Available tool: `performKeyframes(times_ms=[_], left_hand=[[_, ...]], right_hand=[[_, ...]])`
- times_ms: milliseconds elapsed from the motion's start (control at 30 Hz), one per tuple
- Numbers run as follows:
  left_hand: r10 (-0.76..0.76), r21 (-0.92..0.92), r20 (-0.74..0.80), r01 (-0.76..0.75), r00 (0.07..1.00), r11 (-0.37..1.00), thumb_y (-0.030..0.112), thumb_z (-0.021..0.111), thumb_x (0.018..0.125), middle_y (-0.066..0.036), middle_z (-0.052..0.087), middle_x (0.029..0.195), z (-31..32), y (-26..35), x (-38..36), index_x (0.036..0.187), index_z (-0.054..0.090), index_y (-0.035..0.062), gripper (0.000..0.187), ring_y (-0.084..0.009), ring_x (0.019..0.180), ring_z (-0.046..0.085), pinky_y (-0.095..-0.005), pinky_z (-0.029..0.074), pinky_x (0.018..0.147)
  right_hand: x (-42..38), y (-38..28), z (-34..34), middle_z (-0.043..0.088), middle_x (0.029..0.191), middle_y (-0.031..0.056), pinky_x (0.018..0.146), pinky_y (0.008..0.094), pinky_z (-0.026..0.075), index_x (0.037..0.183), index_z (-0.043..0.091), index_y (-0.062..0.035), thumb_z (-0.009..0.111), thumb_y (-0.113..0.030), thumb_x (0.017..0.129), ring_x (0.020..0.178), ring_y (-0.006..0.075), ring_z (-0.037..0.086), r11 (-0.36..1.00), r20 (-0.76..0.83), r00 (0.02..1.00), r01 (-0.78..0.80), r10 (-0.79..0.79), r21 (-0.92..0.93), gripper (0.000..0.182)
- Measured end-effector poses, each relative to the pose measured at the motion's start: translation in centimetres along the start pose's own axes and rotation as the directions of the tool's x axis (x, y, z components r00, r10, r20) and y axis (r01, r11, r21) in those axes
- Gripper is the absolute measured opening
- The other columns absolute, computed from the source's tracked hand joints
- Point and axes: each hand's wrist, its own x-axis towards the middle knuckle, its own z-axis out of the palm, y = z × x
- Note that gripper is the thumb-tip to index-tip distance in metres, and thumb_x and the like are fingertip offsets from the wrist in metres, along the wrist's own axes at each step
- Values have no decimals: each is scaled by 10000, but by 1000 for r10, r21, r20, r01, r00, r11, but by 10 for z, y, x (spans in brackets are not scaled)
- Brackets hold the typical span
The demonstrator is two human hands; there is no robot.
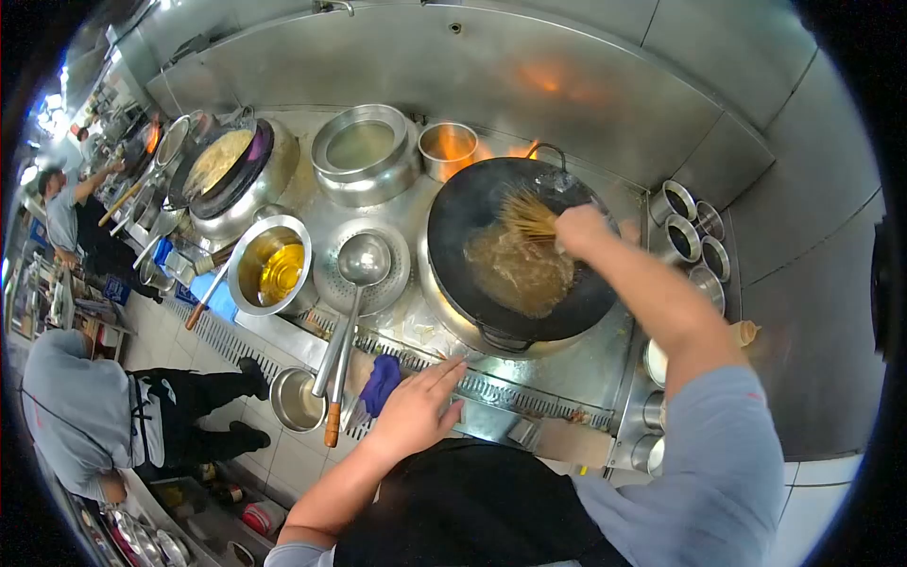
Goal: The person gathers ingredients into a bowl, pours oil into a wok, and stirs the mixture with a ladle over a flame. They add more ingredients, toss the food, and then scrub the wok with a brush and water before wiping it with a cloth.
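Note:
A black wok [453,274] sits on the burner with brownish liquid [520,279] in it, and flames show behind its rim. My right hand [583,230] is closed around a bamboo brush [529,215], whose bristles reach into the wok at the liquid's upper edge. My left hand [416,406] rests near the stove's front edge, empty, with its fingers apart. Just left of it lies a purple cloth [381,385]. A ladle [365,260] rests on a round perforated strainer [331,274], its handle pointing toward the front edge.
Left of the strainer stands a metal bowl of yellow oil [282,274]. Behind are a large lidless pot [364,156] and a small pot [449,146]. Another wok [222,161] is at the far left. Metal containers [682,238] line the right side. Two people [76,406] stand at left.

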Motion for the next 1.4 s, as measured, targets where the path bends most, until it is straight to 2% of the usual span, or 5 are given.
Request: performKeyframes(times_ms=[633, 800, 1033, 1233, 1400], left_hand=[[-332, -24, -139, 332, 933, 943, 142, 653, 788, -178, 620, 1097, -41, -26, -80, 1129, 584, 25, 367, -336, 1006, 594, -386, 468, 876], [-232, -57, -105, 227, 967, 972, 148, 659, 783, -180, 627, 1080, -32, -45, -84, 1111, 596, 20, 358, -345, 991, 601, -386, 479, 859], [-240, -79, -124, 232, 963, 970, 147, 662, 786, -184, 630, 1046, -48, -61, -76, 1108, 599, 21, 351, -343, 952, 609, -387, 489, 824], [-154, -51, -90, 150, 984, 987, 149, 639, 792, -179, 628, 1045, -47, -63, -73, 1106, 595, 18, 343, -349, 956, 599, -404, 481, 828], [-218, -80, -94, 211, 971, 974, 147, 637, 793, -175, 629, 1042, -51, -66, -73, 1104, 595, 22, 338, -347, 951, 599, -410, 480, 830]], right_hand=[[-12, -49, 8, 700, 863, 62, 584, 374, 547, 858, 723, -98, 570, -135, 819, 822, 202, 680, 976, 148, 970, -171, 191, -138, 162], [17, -83, -40, 671, 887, 179, 755, 422, 520, 861, 682, -21, 630, -308, 755, 839, 338, 653, 833, 47, 926, -359, 375, 421, 311], [-72, -121, -92, 672, 930, 161, 801, 415, 514, 946, 668, -73, 579, -287, 793, 900, 308, 646, 949, 137, 990, -21, -23, 313, 278], [6, -74, -61, 673, 999, 135, 795, 405, 516, 951, 677, -37, 588, -270, 781, 912, 298, 650, 805, 270, 882, -465, 386, 369, 302], [-75, -122, -85, 673, 910, 181, 765, 413, 524, 892, 685, -32, 556, -201, 764, 873, 321, 655, 956, 151, 988, -63, 20, 287, 248]])
